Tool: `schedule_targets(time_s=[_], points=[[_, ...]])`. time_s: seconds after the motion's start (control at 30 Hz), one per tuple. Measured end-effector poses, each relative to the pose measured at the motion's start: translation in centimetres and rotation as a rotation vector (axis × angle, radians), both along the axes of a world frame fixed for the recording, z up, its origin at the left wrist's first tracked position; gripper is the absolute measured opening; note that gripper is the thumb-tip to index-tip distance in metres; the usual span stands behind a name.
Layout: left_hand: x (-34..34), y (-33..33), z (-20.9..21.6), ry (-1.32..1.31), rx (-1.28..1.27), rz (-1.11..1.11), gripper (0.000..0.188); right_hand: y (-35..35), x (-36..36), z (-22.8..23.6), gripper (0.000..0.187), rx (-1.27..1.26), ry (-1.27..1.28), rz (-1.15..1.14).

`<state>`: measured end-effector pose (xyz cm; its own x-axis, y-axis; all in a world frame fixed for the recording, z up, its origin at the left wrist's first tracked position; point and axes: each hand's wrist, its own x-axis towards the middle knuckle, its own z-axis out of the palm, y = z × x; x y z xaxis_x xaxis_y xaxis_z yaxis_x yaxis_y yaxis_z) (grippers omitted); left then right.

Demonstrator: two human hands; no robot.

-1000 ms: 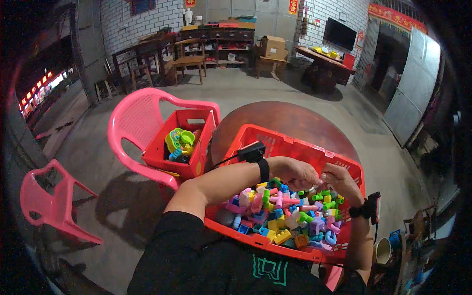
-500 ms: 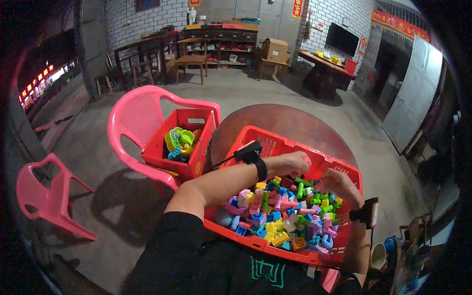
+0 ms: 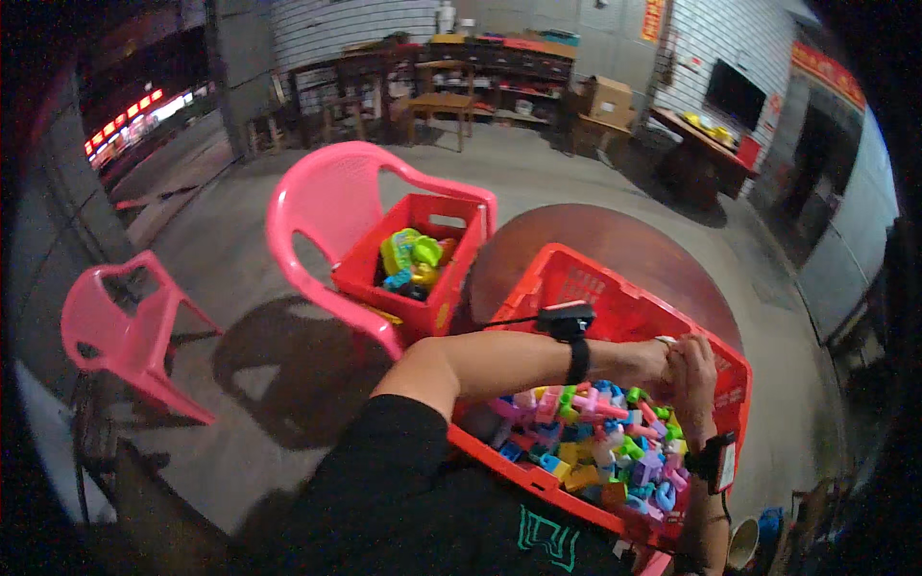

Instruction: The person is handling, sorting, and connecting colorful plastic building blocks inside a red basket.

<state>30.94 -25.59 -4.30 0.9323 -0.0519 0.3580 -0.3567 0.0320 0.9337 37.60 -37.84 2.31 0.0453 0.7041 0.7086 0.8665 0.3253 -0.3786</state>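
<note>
Round table: the brown wooden table point(image 3: 615, 233) is past the hands, on their far side. The basket overlaps its near edge, so the table seems to help hold the basket up.
Pink armchair: this plastic chair point(image 3: 322, 192) is well off to the left of the hands. It looks like a handy seat for the crate.
Red basket: the big basket point(image 3: 629, 317) is around and under the hands. Its tall sides seem to stop the bricks from falling out.
Red crate: the small crate point(image 3: 384, 296) is left of the hands, on the armchair. It has green, yellow and blue toys point(image 3: 413, 252) inside.
Left hand: this hand point(image 3: 648, 363) reaches across over the far right of the pile. Its fingers are bent and meet the other hand.
Right hand: this hand point(image 3: 693, 372) comes up from the right side. Its fingers are curled in, close against the left hand, maybe so both can work on one small spot.
Between the fingers: a tiny pale bit shows at the top, but I cannot tell what it is, or if either hand holds a brick.
Toy bricks: the bright plastic bricks point(image 3: 648, 468) lie in a mixed heap below the hands, toward the body.
</note>
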Motion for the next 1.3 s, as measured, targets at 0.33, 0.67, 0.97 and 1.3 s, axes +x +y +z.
schedule_targets(time_s=[0.33, 0.67, 0.97, 1.3], points=[[-2.9, -3.4, 5.3, 0.218, -0.25, -0.036, 0.008, -0.8, 4.5, -1.0, 0.021, -0.127, 0.259, -0.115], [-2.0, -2.3, 4.5, -0.273, 0.905, 0.741, 0.046, -0.5, 11.0, -8.3, 0.043, 0.037, 0.188, -0.227], [-4.6, -4.2, 7.9, -0.465, 0.544, 0.448, 0.01, -1.2, 7.0, -4.3, 0.025, -0.358, 1.016, 0.494], [-2.4, -3.1, 4.9, -0.572, 0.886, 0.746, 0.019, -1.3, 3.4, -1.6, 0.029, -0.143, 0.964, 0.221]])
